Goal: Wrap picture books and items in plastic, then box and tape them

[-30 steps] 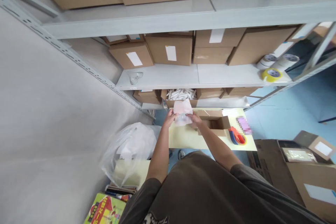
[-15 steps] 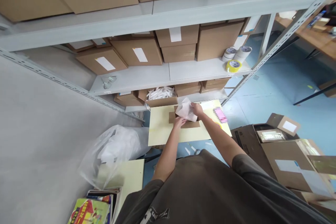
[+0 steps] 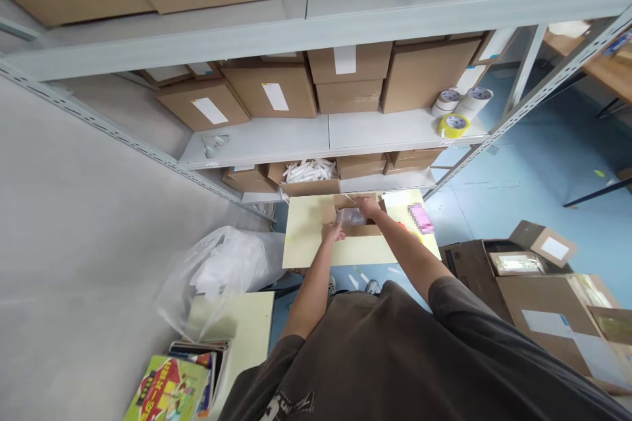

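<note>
A small open cardboard box [image 3: 364, 230] stands on a pale yellow table [image 3: 306, 243]. Inside it lies a pale, see-through plastic packet [image 3: 350, 216]. My left hand [image 3: 332, 233] is curled on the box's near left edge. My right hand [image 3: 368, 206] reaches over the box's far side, fingers closed on the packet's top by the raised flap. Both forearms stretch out from my dark shirt.
Grey metal shelving with many labelled cardboard boxes [image 3: 276, 89] rises behind the table. Tape rolls [image 3: 454, 125] sit at the shelf's right end, and an open box of white pieces [image 3: 309, 171] below. A pink object [image 3: 422, 218], a plastic bag [image 3: 217, 270], books [image 3: 168, 388] and open cartons [image 3: 538, 276] surround me.
The packet was held up in both hands, then carried right and lowered into the box. My left hand dropped to the box's edge. The camera view swung left and steadied.
</note>
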A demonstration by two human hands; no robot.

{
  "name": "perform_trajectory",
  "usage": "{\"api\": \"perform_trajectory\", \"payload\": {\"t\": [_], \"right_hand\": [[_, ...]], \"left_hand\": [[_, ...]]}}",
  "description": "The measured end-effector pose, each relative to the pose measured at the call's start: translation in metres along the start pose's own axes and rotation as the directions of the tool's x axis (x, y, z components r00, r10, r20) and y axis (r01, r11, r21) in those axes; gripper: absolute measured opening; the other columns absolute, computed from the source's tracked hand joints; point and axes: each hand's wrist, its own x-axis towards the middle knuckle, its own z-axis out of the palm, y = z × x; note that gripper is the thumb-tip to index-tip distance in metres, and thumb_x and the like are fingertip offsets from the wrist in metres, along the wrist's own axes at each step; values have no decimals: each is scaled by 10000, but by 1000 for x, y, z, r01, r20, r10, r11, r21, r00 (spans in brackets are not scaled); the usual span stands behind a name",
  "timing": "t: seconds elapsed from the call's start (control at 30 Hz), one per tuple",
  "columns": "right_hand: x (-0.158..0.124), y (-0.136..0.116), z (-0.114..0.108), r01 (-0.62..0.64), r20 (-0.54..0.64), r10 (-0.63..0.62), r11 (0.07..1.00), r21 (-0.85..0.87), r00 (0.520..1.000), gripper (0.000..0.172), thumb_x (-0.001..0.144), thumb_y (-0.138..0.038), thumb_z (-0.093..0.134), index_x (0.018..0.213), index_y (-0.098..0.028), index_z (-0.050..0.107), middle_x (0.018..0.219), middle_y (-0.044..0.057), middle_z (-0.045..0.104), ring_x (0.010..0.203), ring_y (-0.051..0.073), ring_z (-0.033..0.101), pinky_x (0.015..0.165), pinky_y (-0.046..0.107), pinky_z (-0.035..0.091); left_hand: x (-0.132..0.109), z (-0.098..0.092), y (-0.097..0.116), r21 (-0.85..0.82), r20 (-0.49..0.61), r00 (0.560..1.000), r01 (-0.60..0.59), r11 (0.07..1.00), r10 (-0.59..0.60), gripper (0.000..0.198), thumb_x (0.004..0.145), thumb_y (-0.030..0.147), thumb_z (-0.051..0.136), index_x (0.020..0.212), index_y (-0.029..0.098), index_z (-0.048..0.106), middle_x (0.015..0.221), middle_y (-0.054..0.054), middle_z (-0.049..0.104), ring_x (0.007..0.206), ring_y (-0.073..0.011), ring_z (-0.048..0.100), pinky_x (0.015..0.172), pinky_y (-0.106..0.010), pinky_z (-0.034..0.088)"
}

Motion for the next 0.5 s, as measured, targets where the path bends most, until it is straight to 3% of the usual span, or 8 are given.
{"api": "perform_trajectory", "payload": {"t": [0.07,0.13,0.23,0.3,0.4,0.5], "right_hand": [[-2,1,1,4,-17,-4,999,34,1000,638,968,-161,594,1605,-196,564,1338,166,771,1208,312,725,1032,365,554],[-6,4,3,7,-86,0,997,83,996,612,959,-165,597,1571,-188,602,1364,161,761,1234,316,712,1043,363,556],[-19,16,8,-18,-262,62,986,167,963,563,962,-184,579,1521,-181,646,1440,143,724,1327,311,657,1127,390,528],[-34,31,14,-33,-374,123,971,238,919,551,971,-214,553,1512,-165,647,1468,144,702,1379,308,617,1187,426,496],[-60,57,28,-21,-468,197,935,354,862,596,976,-290,542,1552,-147,597,1519,155,662,1445,311,572,1238,463,455],[-85,79,45,-73,-444,332,859,506,833,677,969,-385,561,1601,-144,535,1598,160,597,1491,312,547,1255,463,436]], "left_hand": [[3,-13,1,99,-54,994,-90,991,96,317,1011,441,670,1048,150,788,923,-125,827,841,-230,808,746,-277,607],[8,-25,1,241,-130,961,-208,948,244,220,968,356,693,1070,199,808,1069,-95,839,976,-234,803,841,-285,599],[17,-41,-2,358,-251,902,-251,899,351,365,927,282,685,1274,213,777,1344,-120,774,1230,-266,739,982,-304,560],[23,-51,-5,371,-286,905,-200,907,316,472,939,293,664,1386,150,716,1427,-191,720,1320,-312,693,1016,-336,546],[31,-59,-10,375,-238,934,-165,912,267,462,969,325,635,1361,93,714,1305,-219,770,1252,-336,727,977,-359,562],[35,-58,-12,341,-127,924,-301,891,361,434,999,309,591,1395,172,704,1293,-107,799,1217,-243,742,988,-294,561]]}}
